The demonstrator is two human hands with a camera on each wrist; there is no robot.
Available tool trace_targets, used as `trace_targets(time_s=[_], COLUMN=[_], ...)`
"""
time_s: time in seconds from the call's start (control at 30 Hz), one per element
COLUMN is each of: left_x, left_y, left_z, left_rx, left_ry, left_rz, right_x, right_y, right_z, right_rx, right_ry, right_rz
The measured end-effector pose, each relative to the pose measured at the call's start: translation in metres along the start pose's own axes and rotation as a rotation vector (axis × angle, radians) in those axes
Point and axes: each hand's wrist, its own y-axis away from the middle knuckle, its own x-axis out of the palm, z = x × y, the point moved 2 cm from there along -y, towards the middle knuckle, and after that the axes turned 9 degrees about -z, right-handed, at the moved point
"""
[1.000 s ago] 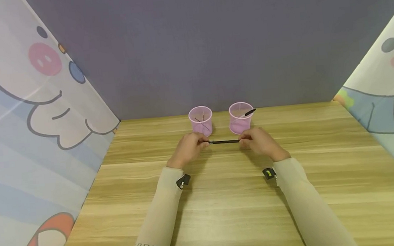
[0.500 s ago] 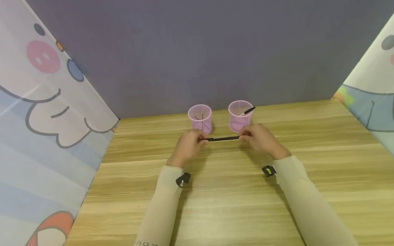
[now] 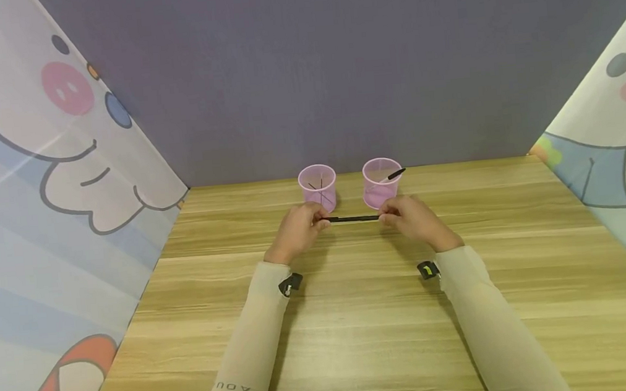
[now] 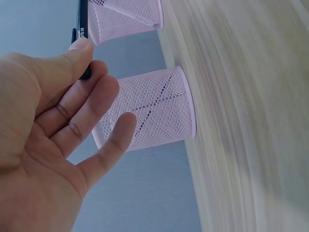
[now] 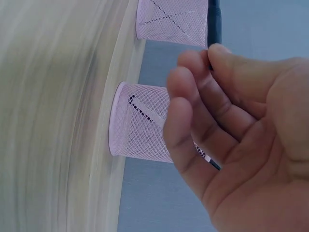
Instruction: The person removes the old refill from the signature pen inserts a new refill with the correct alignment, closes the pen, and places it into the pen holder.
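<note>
Both hands hold one black pen [image 3: 354,219] level above the table, just in front of two pink mesh cups. My left hand [image 3: 297,231] pinches its left end between thumb and fingertips, near the clip. The right hand [image 3: 417,222] pinches the other end. In the left wrist view the left hand's other fingers [image 4: 104,150] are spread loosely. Behind the left hand stands the left pink cup [image 3: 319,196], with thin dark sticks inside. The right pink cup [image 3: 382,190] holds a white pen with a black cap [image 3: 397,174] that leans out over the rim to the right.
The wood-grain table [image 3: 359,334] runs back to a grey panel [image 3: 346,68] behind the cups. Cartoon-printed sheets stand at the left [image 3: 29,208] and right [image 3: 615,132]. Each wrist carries a small black camera mount.
The view tips down slightly, so everything sits a little higher in the frame. The pen stays between both hands and rolls slightly, its clip showing differently. The cups keep their places.
</note>
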Motion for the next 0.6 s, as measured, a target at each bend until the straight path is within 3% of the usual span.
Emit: trace_targets(time_s=[0.27, 0.6], left_x=[-0.0025, -0.0023], left_y=[0.0006, -0.0001], left_z=[0.0011, 0.0031], left_rx=[0.0, 0.012], left_ry=[0.026, 0.059], left_rz=[-0.01, 0.011], right_x=[0.0022, 0.0039], right_y=[-0.0009, -0.0015], right_z=[-0.0021, 0.0], right_rx=[0.004, 0.05], right_ry=[0.014, 0.001], right_rz=[0.053, 0.031])
